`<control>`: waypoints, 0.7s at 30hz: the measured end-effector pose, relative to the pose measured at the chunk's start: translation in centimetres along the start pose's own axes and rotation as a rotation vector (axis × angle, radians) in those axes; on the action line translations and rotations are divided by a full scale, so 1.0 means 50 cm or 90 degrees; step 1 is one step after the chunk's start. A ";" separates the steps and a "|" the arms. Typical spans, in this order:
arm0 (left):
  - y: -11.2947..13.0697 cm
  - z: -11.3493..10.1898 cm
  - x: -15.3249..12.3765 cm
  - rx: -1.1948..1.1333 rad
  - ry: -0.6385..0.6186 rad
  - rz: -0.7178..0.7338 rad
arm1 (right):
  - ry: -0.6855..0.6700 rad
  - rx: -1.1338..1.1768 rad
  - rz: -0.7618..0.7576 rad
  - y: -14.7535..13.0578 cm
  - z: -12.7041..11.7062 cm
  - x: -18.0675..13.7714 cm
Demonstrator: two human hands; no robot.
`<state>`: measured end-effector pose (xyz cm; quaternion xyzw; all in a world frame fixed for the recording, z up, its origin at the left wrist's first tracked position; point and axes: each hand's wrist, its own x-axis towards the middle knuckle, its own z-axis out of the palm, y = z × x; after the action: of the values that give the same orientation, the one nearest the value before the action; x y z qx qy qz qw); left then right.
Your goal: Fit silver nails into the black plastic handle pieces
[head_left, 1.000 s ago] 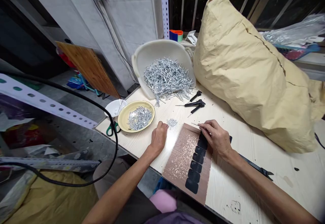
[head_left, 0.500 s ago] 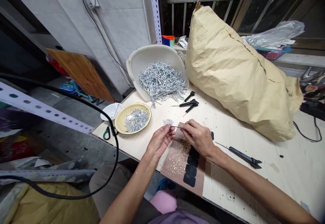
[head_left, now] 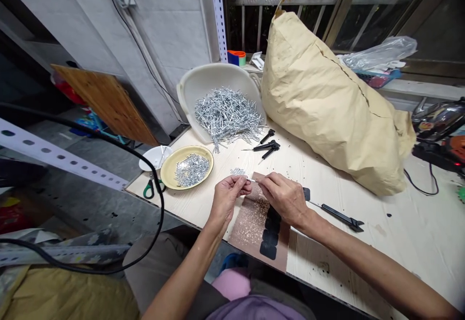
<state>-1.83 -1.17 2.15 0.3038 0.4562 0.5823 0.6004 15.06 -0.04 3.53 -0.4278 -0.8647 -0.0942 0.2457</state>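
My left hand (head_left: 228,195) and my right hand (head_left: 283,195) are raised just above the table, fingertips pinched together on a thin metal pin (head_left: 251,180) between them. Whether the left fingers also pinch a small metal piece I cannot make out. A little heap of small metal pieces (head_left: 238,171) lies right behind the hands. Below them is a brown board (head_left: 250,220) with a row of black patches (head_left: 271,233). A yellow plate (head_left: 167,175) of small silver pieces sits to the left. A white basin (head_left: 207,80) holds a pile of long metal pins (head_left: 227,114).
A big tan paper sack (head_left: 327,97) fills the back of the light wooden table (head_left: 363,252). Black-handled tools (head_left: 269,146) lie by the pins, another (head_left: 339,216) to the right. Green-handled scissors (head_left: 148,189) and a white dish (head_left: 154,156) sit at the left edge. A black cable (head_left: 160,199) loops nearby.
My left hand left the little heap and my right hand lifted off the brown board; both came together above the table, pinching the thin pin. The view shifted to the right.
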 end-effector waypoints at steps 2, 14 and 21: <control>-0.003 0.001 0.000 0.055 0.007 0.055 | -0.023 0.018 0.023 0.000 -0.002 -0.003; -0.013 0.017 0.007 0.101 -0.010 0.057 | -0.069 0.120 0.125 0.011 0.002 -0.020; -0.025 0.014 0.011 0.104 -0.037 0.022 | -0.094 0.091 0.125 0.012 0.005 -0.026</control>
<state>-0.71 -0.69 1.23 0.3766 0.4794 0.5442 0.5764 16.13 -0.47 2.61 -0.4978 -0.8388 0.0239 0.2192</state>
